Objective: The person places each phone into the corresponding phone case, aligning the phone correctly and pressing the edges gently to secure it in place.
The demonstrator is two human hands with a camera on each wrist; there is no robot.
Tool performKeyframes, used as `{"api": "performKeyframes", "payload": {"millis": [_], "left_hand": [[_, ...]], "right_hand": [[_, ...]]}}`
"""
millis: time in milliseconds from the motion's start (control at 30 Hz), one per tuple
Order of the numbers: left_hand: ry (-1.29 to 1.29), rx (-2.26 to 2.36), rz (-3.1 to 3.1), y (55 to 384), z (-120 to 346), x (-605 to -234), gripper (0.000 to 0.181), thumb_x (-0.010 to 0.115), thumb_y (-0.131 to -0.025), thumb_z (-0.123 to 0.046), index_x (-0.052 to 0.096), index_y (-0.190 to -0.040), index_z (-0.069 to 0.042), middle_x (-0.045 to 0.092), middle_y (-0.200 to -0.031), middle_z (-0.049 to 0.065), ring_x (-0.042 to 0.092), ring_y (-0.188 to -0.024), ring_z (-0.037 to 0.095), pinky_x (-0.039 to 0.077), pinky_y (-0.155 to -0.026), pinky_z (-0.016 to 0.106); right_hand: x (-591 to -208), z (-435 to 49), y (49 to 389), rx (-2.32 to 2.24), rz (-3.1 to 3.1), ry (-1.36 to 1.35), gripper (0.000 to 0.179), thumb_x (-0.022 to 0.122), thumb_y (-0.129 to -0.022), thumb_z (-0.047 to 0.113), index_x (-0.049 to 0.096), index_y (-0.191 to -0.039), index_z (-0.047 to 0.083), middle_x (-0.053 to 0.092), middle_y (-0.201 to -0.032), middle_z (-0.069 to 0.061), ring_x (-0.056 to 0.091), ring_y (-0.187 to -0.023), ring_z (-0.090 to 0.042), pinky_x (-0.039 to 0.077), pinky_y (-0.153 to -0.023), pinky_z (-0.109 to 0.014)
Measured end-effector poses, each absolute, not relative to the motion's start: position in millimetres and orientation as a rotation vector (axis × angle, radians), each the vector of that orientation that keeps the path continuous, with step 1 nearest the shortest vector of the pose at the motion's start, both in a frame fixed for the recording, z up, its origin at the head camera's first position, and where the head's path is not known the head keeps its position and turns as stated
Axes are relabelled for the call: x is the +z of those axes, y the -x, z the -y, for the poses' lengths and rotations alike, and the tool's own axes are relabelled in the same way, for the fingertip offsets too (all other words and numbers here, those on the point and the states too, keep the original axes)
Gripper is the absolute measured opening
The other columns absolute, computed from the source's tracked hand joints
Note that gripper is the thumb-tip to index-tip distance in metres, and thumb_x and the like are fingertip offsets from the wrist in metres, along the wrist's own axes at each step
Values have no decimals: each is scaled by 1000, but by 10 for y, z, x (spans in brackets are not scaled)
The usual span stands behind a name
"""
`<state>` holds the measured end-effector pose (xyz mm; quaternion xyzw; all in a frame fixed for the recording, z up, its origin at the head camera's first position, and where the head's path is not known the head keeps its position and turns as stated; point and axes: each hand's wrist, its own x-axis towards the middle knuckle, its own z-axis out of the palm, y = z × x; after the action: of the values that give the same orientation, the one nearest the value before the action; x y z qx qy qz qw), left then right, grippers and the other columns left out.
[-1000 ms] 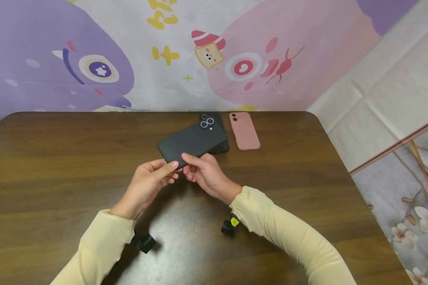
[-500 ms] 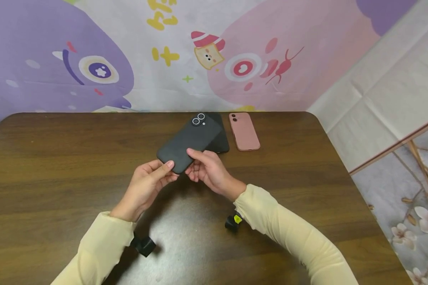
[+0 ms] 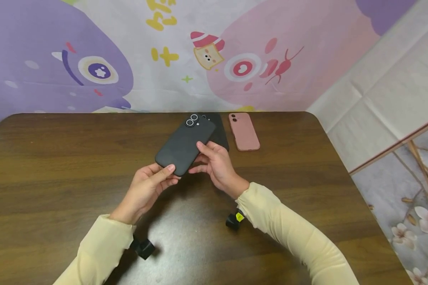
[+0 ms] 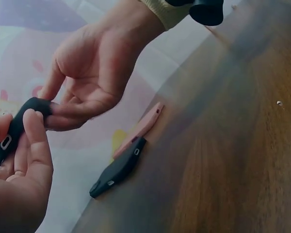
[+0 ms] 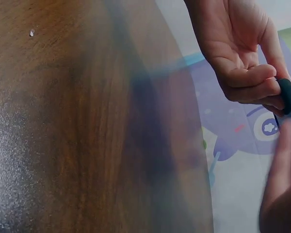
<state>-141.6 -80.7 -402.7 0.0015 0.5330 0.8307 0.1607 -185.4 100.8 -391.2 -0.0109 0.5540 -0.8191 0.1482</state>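
A black phone with two white-ringed camera lenses on its back is held up over the table, tilted. My left hand pinches its near left corner, thumb on the back, fingers underneath. On its right edge my right hand has its thumb on the back and fingers partly hidden below. The left wrist view shows the held phone edge-on between both hands. Behind it a second black phone lies on the table, partly covered from the head view. To its right lies a pink phone, back up.
The brown wooden table meets a printed cartoon cloth at its back edge. A pale panel stands along the right side. Small black wrist-worn devices hang below both cuffs.
The held phone has turned counter-clockwise, its camera end swinging left and uncovering more of the phone behind. My right hand has slid up along its right edge; the left hand keeps its corner.
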Motion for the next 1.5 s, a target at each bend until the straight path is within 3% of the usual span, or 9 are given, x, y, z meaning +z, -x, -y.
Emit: {"api": "performKeyframes", "payload": {"millis": [200, 367, 533, 733, 933, 1100, 1200, 1400, 1500], "left_hand": [[-19, 2335, -1501, 1404, 783, -4044, 11, 56, -92, -4, 62, -84, -9, 67, -73, 0, 66, -70, 9, 56, -72, 21], [-43, 2238, -1548, 1412, 810, -4035, 3, 53, -94, -7, 55, -94, -4, 68, -78, -1, 67, -75, 11, 56, -76, 24], [-10, 2167, -1656, 1438, 864, -4002, 30, 49, -98, -18, 48, -115, 6, 66, -87, -6, 66, -81, 8, 56, -78, 25], [29, 2130, -1776, 1475, 893, -3984, 51, 49, -98, -20, 35, -135, 12, 59, -105, -1, 65, -85, 4, 57, -75, 25], [114, 2081, -1854, 1493, 927, -3965, 49, 55, -94, -13, 39, -133, 13, 59, -101, 1, 65, -78, 5, 58, -69, 25], [156, 2110, -1893, 1502, 935, -3958, 48, 57, -92, -9, 42, -131, 15, 62, -89, -3, 66, -72, 5, 59, -65, 26], [190, 2137, -1902, 1508, 930, -3955, 47, 57, -92, -9, 42, -131, 15, 62, -87, -6, 66, -71, 4, 58, -65, 26], [228, 2121, -1933, 1541, 937, -3965, 48, 58, -92, -11, 43, -132, 13, 61, -91, -2, 65, -73, 3, 58, -66, 25], [232, 2088, -1946, 1583, 944, -3974, 51, 58, -93, -14, 42, -133, 11, 61, -101, 6, 65, -75, 3, 58, -67, 24]], "right_hand": [[-3858, -1002, 1846, -2329, -1637, -11, 20, 43, -99, 15, 54, -102, -1, 66, -73, 2, 64, -62, -9, 56, -54, -27], [-3857, -1005, 1855, -2315, -1626, -44, 17, 43, -99, 15, 54, -93, 3, 64, -69, 2, 61, -57, -10, 53, -50, -26], [-3885, -1016, 1858, -2266, -1637, -80, 17, 44, -99, 15, 53, -91, 3, 63, -67, 2, 59, -55, -9, 49, -46, -25], [-3917, -1022, 1867, -2136, -1690, -44, 27, 44, -99, 17, 53, -107, -7, 64, -69, 3, 60, -56, -7, 47, -45, -23], [-3916, -1004, 1893, -2074, -1705, -52, 28, 44, -99, 16, 52, -110, -9, 64, -71, 3, 60, -59, -6, 48, -47, -21], [-3903, -977, 1908, -2056, -1718, -43, 32, 45, -99, 16, 52, -114, -11, 64, -78, 2, 62, -68, -7, 53, -59, -21], [-3910, -975, 1915, -2054, -1740, -80, 28, 51, -96, 13, 55, -110, -11, 61, -74, 2, 59, -65, -7, 52, -58, -20], [-3938, -993, 1921, -2031, -1782, -126, 27, 56, -91, 5, 56, -112, -12, 63, -73, 1, 59, -61, -9, 52, -56, -19], [-3950, -993, 1946, -2013, -1820, -124, 28, 57, -91, 5, 56, -114, -12, 64, -74, 0, 60, -62, -8, 52, -57, -18]]}}
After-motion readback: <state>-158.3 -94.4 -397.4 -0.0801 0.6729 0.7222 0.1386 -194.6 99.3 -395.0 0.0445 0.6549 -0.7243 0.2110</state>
